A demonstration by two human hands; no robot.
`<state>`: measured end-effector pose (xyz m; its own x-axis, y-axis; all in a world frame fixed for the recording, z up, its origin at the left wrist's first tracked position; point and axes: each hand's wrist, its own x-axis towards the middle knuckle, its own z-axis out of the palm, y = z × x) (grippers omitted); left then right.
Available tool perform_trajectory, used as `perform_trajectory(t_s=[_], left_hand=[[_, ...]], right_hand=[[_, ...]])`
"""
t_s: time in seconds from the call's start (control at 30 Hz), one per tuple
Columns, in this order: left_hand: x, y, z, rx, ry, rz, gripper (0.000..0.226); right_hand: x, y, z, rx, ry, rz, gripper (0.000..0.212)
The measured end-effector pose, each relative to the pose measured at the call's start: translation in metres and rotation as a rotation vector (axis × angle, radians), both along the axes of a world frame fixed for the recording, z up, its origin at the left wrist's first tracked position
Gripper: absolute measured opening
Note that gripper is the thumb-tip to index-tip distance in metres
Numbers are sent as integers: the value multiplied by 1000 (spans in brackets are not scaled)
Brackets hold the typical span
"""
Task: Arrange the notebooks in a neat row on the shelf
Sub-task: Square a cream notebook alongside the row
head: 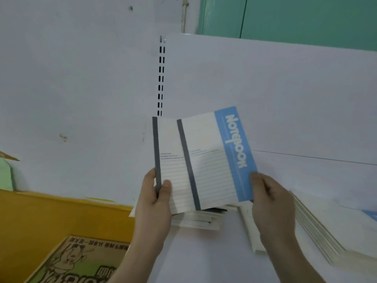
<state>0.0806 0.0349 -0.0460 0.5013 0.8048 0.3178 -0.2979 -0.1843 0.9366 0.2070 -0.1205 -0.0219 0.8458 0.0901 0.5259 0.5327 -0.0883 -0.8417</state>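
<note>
Left hand (pixel 155 203) and right hand (pixel 269 199) each pinch thin paper notebooks (pixel 195 160), seemingly two, flat and rectangular, above the smooth white shelf (pixel 204 252).

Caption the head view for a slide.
Both hands, left and right, hold two notebooks above the shelf.

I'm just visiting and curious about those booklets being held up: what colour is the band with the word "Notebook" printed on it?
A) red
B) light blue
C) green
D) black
B: the right-hand notebook, which the right hand pinches at its lower corner, carries a light blue band with white lettering; the left hand grips the other notebook by its grey spine.
</note>
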Motion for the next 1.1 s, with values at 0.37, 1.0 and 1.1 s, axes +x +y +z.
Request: perform_trajectory(t_s=[0.37, 1.0, 1.1], left_hand=[[33, -70, -10, 127, -56, -166, 30], [121, -335, -29, 228, 18, -541, 60], [146, -387, -35, 206, 46, -536, 58]], right_hand=[[-28, -28, -37, 209, 172, -112, 29], [11, -323, -68, -186, 53, -421, 58], [29, -387, -68, -440, -15, -372, 69]])
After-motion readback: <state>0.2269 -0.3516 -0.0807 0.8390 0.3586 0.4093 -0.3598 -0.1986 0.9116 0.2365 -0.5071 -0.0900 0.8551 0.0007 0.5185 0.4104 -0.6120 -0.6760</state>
